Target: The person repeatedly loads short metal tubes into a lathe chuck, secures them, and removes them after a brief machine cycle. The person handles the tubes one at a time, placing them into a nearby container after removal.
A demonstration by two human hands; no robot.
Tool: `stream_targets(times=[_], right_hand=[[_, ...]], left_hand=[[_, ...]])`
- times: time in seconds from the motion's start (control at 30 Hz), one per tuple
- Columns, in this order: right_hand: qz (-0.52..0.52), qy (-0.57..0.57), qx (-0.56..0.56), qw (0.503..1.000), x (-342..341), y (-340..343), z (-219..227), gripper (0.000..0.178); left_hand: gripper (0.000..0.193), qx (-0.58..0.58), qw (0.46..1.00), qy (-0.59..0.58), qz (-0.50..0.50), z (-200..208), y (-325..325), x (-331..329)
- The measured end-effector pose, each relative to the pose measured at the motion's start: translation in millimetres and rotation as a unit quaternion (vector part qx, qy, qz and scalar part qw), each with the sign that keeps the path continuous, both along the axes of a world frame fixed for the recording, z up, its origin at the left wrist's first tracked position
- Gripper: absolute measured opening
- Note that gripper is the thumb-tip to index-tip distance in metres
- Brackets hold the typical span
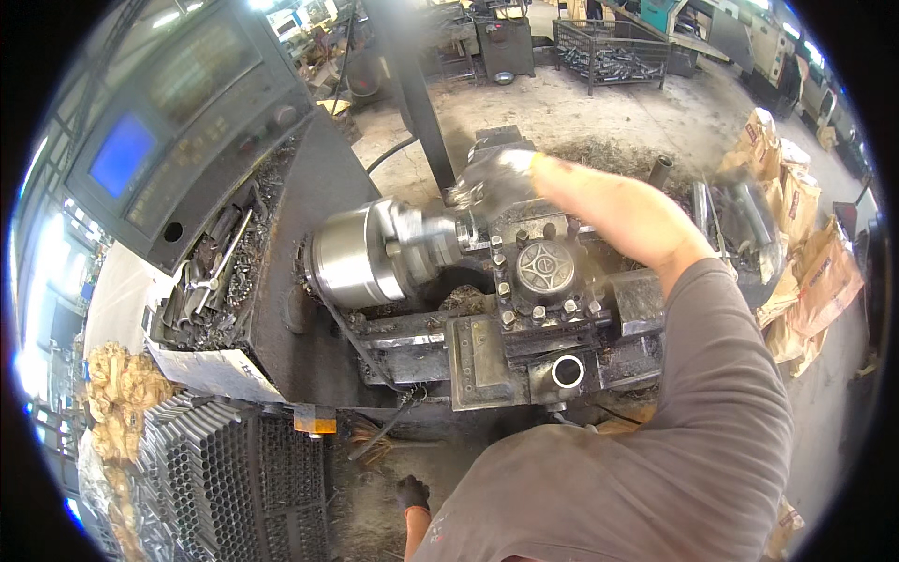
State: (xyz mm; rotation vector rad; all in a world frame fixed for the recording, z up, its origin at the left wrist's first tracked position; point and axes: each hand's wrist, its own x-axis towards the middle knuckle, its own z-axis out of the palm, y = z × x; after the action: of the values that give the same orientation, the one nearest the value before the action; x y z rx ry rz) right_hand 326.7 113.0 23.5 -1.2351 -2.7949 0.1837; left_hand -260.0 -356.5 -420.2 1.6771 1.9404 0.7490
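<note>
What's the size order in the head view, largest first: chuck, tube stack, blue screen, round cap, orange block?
1. Tube stack
2. Chuck
3. Blue screen and round cap: they look too alike to rank
4. Orange block

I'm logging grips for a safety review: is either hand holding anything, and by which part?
No object shows in the left hand. Whether the right hand, blurred near the lathe chuck, holds anything cannot be told.
</note>
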Motion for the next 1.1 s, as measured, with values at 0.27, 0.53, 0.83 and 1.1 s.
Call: stream_targets(times=[0.27,0.53,0.83,1.1], right_hand=[[-0.239,-0.240,-0.115,0.934,188,35,-107,0.058],[-0.240,-0.044,0.124,0.962,111,-21,-50,0.027],[-0.330,-0.013,0.422,0.845,198,114,23,0.029],[-0.033,-0.010,-0.138,0.990,28,74,-82,0.023]], left_hand=[[0.011,-0.245,0.967,0.066,0.002,-34,-43,5],[0.019,-0.282,0.925,-0.206,0.148,-14,-2,14],[0.027,-0.073,0.994,-0.077,0.027,140,89,99],[0.024,0.225,0.963,0.110,-0.095,296,200,208]])
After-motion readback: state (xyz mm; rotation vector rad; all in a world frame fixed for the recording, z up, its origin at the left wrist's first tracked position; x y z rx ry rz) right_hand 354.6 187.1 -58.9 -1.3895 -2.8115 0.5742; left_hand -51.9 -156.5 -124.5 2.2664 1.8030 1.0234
